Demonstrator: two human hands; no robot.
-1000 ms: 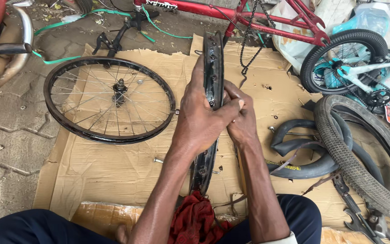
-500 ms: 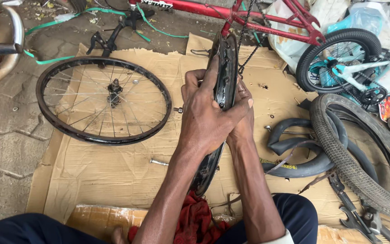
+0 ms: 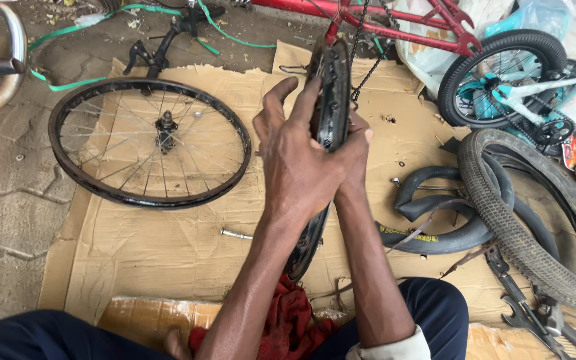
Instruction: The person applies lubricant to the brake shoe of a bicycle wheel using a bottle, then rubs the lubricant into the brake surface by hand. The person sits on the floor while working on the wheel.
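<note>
Nearest to me, between my knees, lies a red cloth [image 3: 288,320], and the lower end of the black wheel rim [image 3: 331,107] comes down just beside it. I hold this rim upright on its edge in front of me, over the cardboard sheet [image 3: 148,247].

My left hand [image 3: 298,157] lies flat against the side of the rim, the fingers stretched upward and slightly spread. My right hand [image 3: 355,150] grips from the other side, thumb pressed on the edge; its other fingers are hidden, so I cannot tell how they stand.

To do this well, I think both palms must press equally (otherwise the rim tips sideways), and the bottom should stay planted so it does not roll.

A small metal bolt [image 3: 235,233] lies on the cardboard at my left. Farther left a second spoked wheel [image 3: 75,163] lies flat. At my right are a black inner tube [image 3: 435,233] and a knobby tyre [image 3: 535,227], with some wrenches [image 3: 528,313] near them. Behind all stands a red bicycle frame [image 3: 395,27].
</note>
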